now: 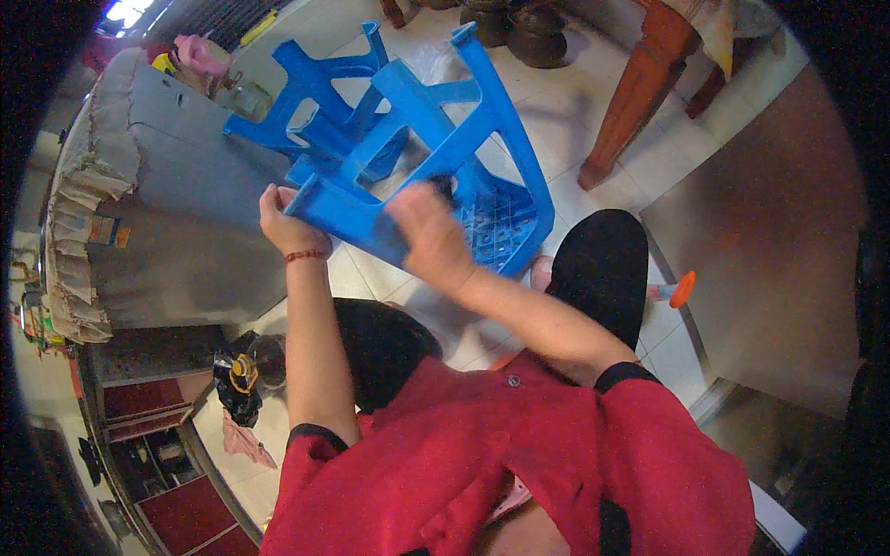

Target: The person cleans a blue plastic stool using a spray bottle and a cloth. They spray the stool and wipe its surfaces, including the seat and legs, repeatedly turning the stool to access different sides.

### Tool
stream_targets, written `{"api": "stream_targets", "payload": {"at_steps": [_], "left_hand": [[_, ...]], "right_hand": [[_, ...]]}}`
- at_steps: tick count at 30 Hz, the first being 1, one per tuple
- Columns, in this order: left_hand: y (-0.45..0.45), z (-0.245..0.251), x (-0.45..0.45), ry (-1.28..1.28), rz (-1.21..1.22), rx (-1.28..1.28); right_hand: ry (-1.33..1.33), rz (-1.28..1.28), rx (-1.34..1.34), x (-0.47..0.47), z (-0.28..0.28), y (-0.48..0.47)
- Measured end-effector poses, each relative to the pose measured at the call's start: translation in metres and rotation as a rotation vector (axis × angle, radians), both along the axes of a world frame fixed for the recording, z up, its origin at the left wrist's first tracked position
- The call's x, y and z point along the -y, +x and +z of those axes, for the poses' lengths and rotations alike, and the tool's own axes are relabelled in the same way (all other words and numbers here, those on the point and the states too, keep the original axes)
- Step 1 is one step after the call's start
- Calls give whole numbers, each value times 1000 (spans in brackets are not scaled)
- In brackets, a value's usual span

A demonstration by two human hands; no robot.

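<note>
A blue plastic stool (424,115) is tipped on its side before me, its legs pointing up and left. Its patterned seat (497,226) is at the lower right, seen from the underside. My left hand (281,219) grips the end of the nearest leg. My right hand (432,233), blurred by motion, is against the same leg, around a dark object (442,186) mostly hidden by the fingers; I cannot tell what it is. Behind stands a second blue plastic stool (327,104), also with its legs visible.
A grey refrigerator-like cabinet (201,229) with a frilled cover stands at left. A wooden table leg (629,97) is at upper right, dark pots (535,38) beyond. An orange-ended object (683,290) lies on the tiles by my knee. A black plastic bag (236,389) sits lower left.
</note>
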State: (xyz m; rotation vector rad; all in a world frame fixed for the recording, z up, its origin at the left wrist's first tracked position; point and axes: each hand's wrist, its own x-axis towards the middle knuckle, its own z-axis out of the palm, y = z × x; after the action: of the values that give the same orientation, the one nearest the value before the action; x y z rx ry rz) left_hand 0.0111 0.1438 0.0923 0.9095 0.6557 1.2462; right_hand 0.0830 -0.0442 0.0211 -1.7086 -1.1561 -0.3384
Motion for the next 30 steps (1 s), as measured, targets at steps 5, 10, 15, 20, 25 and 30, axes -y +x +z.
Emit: {"api": "stream_targets", "payload": {"at_steps": [5,10,15,20,25,30], "left_hand": [[-7,2,-16,51,-31,-83],[0,0,-21,12,57,-131],[22,-14,-32,-71,212,-248],[15,-29,-63,-170,181,-179],[7,-36,-55,-200,145,-134],[3,-31,-34,-224,122,-106]], "right_hand": [[-41,395,-57,-7,11,-25],[345,-39,-246,-14,67,58],[-99,186,303,-34,43,17],[-235,125,188,25,-34,5],[-427,-23,-272,48,-10,41],[136,101,-60,-12,69,18]]}}
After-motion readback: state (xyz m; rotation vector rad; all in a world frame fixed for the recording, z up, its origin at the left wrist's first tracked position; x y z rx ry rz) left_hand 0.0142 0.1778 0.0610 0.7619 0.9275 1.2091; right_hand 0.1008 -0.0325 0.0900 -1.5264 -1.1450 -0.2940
